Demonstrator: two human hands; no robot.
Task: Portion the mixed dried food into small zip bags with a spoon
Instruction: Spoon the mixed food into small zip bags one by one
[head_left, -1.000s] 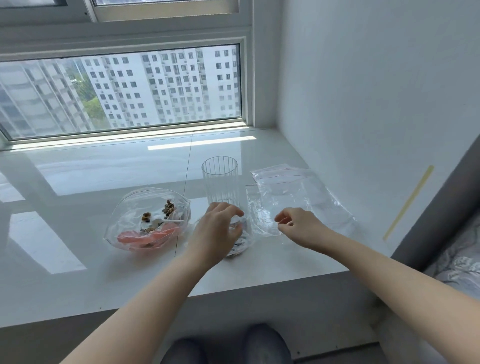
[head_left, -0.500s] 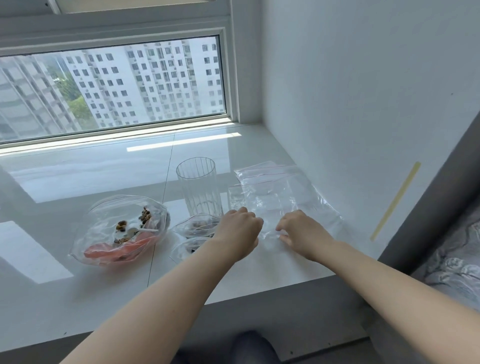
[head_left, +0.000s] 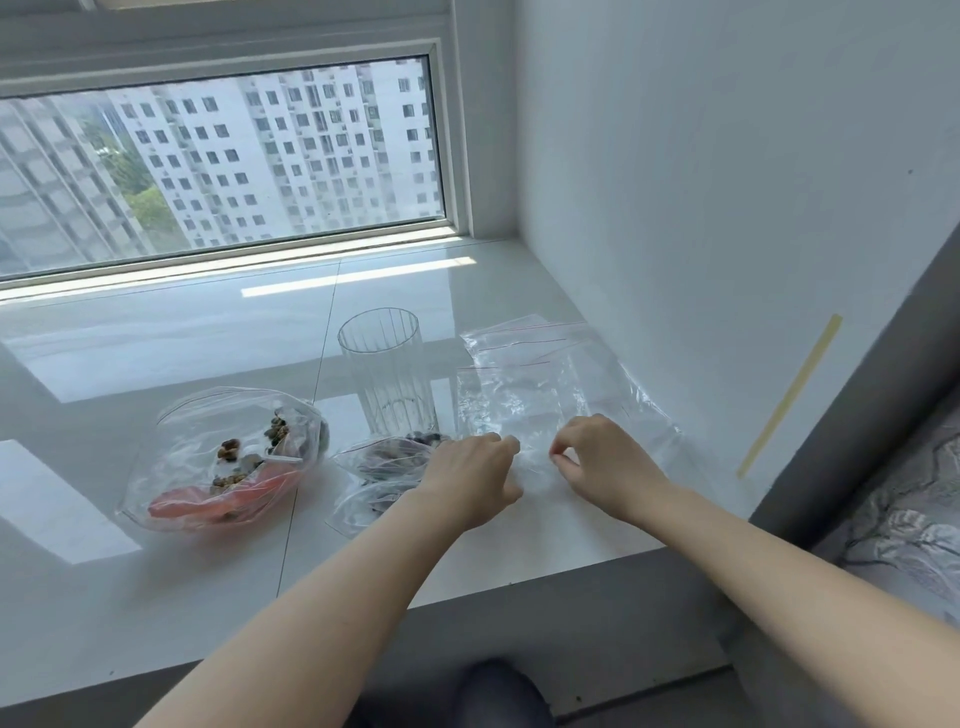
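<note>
A large clear zip bag (head_left: 223, 462) of mixed dried food, brown bits over a red layer, lies on the sill at the left with a white spoon handle inside. Two small filled zip bags (head_left: 382, 475) lie just left of my left hand (head_left: 470, 480). Several empty clear zip bags (head_left: 550, 384) are spread to the right of a ribbed glass (head_left: 387, 371). Both hands sit at the near edge of the empty bags. My left hand's curled fingers and my right hand (head_left: 605, 465), thumb and forefinger pinched, hold the edge of one empty bag.
The white glossy sill (head_left: 156, 582) ends at a grey front edge near me. A wall (head_left: 727, 182) stands close on the right with a strip of yellow tape (head_left: 789, 397). The window (head_left: 218, 166) runs along the back. My knee shows below.
My left hand left the small filled bags and moved right to the empty bags. My right hand stayed there and now pinches the edge. The view shifted right.
</note>
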